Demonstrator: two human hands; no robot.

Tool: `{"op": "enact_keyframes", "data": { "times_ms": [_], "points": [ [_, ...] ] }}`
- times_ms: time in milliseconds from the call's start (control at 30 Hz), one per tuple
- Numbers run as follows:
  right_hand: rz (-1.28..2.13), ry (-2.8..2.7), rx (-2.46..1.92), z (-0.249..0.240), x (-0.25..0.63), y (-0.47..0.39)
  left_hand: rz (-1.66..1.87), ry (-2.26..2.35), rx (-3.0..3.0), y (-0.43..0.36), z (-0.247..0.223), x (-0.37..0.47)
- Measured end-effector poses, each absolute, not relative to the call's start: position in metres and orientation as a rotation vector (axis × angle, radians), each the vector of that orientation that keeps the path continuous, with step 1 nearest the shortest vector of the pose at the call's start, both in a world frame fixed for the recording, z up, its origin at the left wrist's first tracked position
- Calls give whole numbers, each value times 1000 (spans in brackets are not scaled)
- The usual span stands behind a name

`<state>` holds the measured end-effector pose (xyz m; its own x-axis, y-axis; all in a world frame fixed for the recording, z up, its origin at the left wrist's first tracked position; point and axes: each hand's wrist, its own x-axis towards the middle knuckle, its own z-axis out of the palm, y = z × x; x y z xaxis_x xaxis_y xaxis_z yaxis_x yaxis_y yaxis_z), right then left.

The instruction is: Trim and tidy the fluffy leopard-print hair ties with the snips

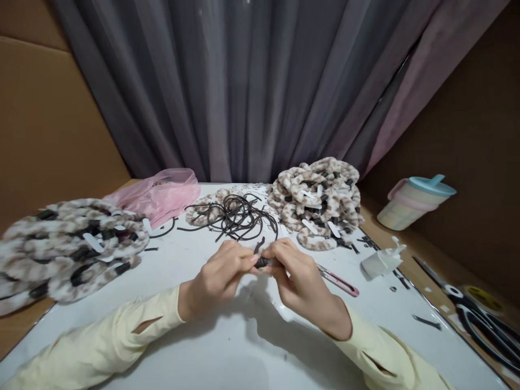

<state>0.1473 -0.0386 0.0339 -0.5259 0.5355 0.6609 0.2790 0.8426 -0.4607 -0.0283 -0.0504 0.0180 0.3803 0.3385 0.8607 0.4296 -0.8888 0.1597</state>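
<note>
My left hand [227, 265] and my right hand [298, 273] meet above the middle of the white table, both closed with fingertips pinched together. Between them is a dark cord [263, 262], bunched or wound into a short thick piece, with one loose end sticking up. Whatever lies inside the winding is hidden by my fingers. Just beyond my hands lies a tangle of loose dark cords [244, 216], partly over a fluffy brown-and-white spotted ring [197, 212]. A pink utility knife [339, 280] rests beside my right hand.
Piles of spotted fluffy rings with dark wraps and white tags stand at left [73, 238] and back right [320, 195]. A pink plastic bag [166, 189] lies at the back. To the right are a small white bottle [379, 262], a lidded cup [412, 203] and black scissors [483, 319].
</note>
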Motion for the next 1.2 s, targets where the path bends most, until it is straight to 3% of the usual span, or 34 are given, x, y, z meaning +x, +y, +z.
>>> {"op": "enact_keyframes", "data": {
  "times_ms": [233,667,900,1033,1200],
  "points": [
    [166,-2150,-641,-6,138,-32,-1758,-1504,-2680,-58,6,-24],
    [119,-2399,-816,-44,131,-11,-2011,-2312,-2484,-33,-40,-21],
    [48,-2380,-822,-49,130,-11,-1979,-2156,-2633,-42,-39,-20],
    [80,-2347,-802,-51,130,-12,-1776,-2072,-2599,-46,-49,-19],
    [173,-2267,-774,-51,127,-15,-1631,-1658,-2564,-42,-58,-21]
  ]
}}
